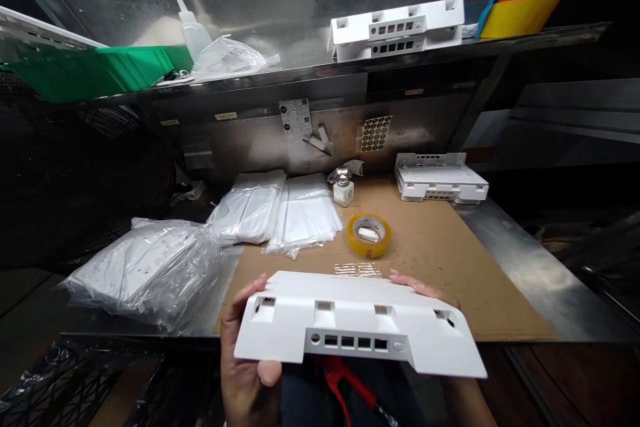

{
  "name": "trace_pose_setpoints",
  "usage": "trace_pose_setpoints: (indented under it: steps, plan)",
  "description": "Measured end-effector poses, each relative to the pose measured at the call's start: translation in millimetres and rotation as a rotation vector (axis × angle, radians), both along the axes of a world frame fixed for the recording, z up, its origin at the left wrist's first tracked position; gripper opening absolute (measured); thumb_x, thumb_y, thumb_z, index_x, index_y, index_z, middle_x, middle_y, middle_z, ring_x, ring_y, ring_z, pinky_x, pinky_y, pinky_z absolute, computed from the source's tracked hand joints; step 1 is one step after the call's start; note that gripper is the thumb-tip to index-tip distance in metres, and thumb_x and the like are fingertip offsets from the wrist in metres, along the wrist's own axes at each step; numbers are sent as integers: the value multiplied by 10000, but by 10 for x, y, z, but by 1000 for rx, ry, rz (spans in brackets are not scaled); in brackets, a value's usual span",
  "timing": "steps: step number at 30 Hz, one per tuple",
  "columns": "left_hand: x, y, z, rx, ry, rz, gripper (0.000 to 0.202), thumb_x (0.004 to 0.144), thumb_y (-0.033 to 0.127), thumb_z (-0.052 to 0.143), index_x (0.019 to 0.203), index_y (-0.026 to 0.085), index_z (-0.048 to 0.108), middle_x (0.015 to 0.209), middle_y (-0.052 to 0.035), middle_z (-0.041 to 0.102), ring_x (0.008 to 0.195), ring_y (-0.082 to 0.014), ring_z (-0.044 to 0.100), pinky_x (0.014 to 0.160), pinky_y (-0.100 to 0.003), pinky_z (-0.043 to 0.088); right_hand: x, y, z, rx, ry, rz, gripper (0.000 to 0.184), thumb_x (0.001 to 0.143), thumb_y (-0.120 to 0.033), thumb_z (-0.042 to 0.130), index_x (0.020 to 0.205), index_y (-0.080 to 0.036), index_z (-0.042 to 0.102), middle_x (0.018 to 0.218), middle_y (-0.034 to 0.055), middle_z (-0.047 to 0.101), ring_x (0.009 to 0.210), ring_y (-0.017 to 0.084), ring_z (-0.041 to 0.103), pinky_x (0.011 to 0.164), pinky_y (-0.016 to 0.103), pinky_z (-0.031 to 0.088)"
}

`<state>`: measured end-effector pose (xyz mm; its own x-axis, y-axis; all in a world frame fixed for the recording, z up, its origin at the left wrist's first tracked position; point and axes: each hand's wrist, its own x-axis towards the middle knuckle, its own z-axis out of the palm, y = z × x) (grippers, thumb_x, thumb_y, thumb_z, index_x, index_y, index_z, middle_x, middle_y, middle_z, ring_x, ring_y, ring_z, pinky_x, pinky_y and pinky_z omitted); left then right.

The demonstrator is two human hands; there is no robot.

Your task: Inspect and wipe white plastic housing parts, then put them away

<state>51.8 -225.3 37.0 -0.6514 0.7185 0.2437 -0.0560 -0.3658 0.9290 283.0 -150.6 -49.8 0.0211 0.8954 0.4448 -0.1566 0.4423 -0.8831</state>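
Observation:
A white plastic router housing (357, 307) is held up in front of me over the bench's front edge, its row of square port openings facing me. My left hand (245, 353) grips its left end, with the thumb under the lower edge and fingers behind. At the right end, my right hand (425, 288) has its fingers over the far top edge; the rest of that hand is largely hidden behind the housing. Below it, a red-handled tool (350, 380) shows near my lap. Just beyond the housing lies a roll of yellow tape (369, 235) on a cardboard sheet (440, 267).
Plastic bags (305, 213) and a bagged white part (145, 260) lie left. A small pump bottle (343, 187) stands behind the tape. More white housings (443, 178) sit back right. Overhead, a shelf carries a green bin (100, 70), a squeeze bottle (193, 33) and other housings (397, 30).

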Motion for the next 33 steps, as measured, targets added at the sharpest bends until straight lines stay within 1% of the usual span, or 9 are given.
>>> trace_pose_setpoints:
  steps: [10, 14, 16, 18, 20, 23, 26, 28, 33]
  plan:
    - [72, 41, -1, 47, 108, 75, 854, 508, 810, 805, 1172, 291, 672, 1211, -47, 662, 1313, -345, 555, 1151, -419, 439, 70, 61, 48, 171, -40, -45, 378, 837, -464, 785, 1188, -362, 691, 1238, 38, 760, 1212, 356, 684, 1051, 582, 534]
    - [33, 55, -79, 101, -64, 57, 883, 431, 864, 794, 1119, 318, 711, 1251, -42, 683, 1359, -369, 533, 1128, -461, 477, 45, 23, 95, 200, -34, -107, 318, 885, -503, 720, 1171, -364, 698, 1222, 29, 766, 1210, 349, 686, 1063, 596, 525]
    - [-42, 81, -76, 65, -310, -30, 856, 601, 928, 650, 1231, 350, 687, 1406, -40, 635, 1463, -353, 433, 1111, -472, 494, 31, -16, 121, 248, -38, -151, 289, 918, -495, 681, 1181, -374, 691, 1242, 22, 757, 1233, 343, 672, 1072, 613, 512]
    - [-150, 123, -51, -117, -540, -220, 833, 772, 903, 497, 1355, 322, 628, 1480, -79, 600, 1507, -344, 375, 1116, -521, 479, 32, -45, 144, 294, -55, -166, 278, 941, -496, 651, 1195, -387, 678, 1270, 24, 743, 1255, 343, 657, 1069, 652, 498]
    - [-256, 173, -32, -290, -626, -434, 774, 843, 813, 524, 1385, 267, 611, 1404, -139, 660, 1467, -376, 436, 1116, -594, 453, 50, -43, 164, 330, -101, -140, 255, 969, -477, 618, 1206, -396, 666, 1296, 27, 731, 1274, 337, 647, 1062, 680, 493]
    - [-324, 231, -27, -350, -625, -621, 663, 895, 686, 563, 1384, 242, 616, 1330, -154, 705, 1390, -393, 530, 1121, -634, 425, 85, 18, 186, 377, -234, -81, 245, 954, -368, 668, 1198, -391, 682, 1391, 18, 681, 1339, 331, 603, 1071, 649, 509]
    - [-278, 250, 11, -323, -640, -667, 631, 925, 668, 496, 1376, 245, 625, 1368, -135, 685, 1376, -365, 551, 1135, -586, 423, 99, 56, 198, 215, -183, -92, 400, 913, -264, 721, 1279, -399, 633, 1536, 3, 558, 1419, 311, 527, 1140, 602, 468]
    - [-231, 252, 84, -286, -676, -644, 650, 937, 688, 454, 1415, 270, 589, 1397, -116, 669, 1369, -348, 560, 1127, -564, 434, 115, 18, 190, -3, -75, -136, 524, 895, -256, 744, 1371, -385, 568, 1500, 30, 590, 1388, 279, 562, 1157, 526, 471]
    - [-173, 262, 333, -193, -817, -661, 711, 918, 783, 419, 1511, 392, 440, 1407, -47, 671, 1356, -316, 573, 1083, -582, 456, 261, -202, 43, -376, -10, -80, 313, 950, -384, 680, 1239, -271, 723, 1245, 80, 759, 1146, 275, 727, 952, 363, 620]
